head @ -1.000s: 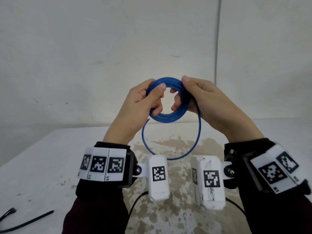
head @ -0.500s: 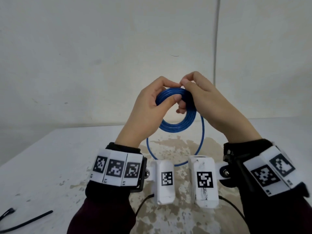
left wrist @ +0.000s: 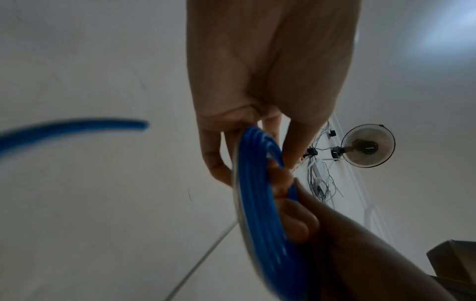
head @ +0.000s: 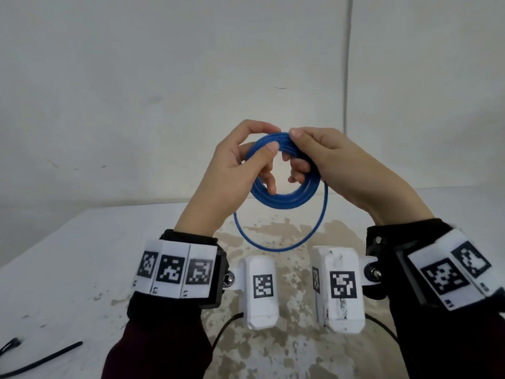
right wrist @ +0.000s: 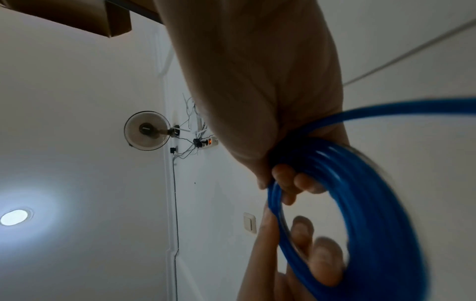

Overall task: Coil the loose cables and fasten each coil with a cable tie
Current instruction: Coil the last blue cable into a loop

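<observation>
Already both hands — left hand (head: 232, 170), right hand (head: 336, 165) — pinch the blue plastic cable coil (head: 284, 198); 1 slack outer loop (head: 278, 246), seemingly unsecured, could spring loose.

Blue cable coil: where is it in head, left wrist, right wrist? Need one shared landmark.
Head: blue cable coil at centre, held up between both hands.
Left wrist: lower centre, edge-on.
Right wrist: lower right.
Shared landmark: wall fan, both wrist views only.
</observation>
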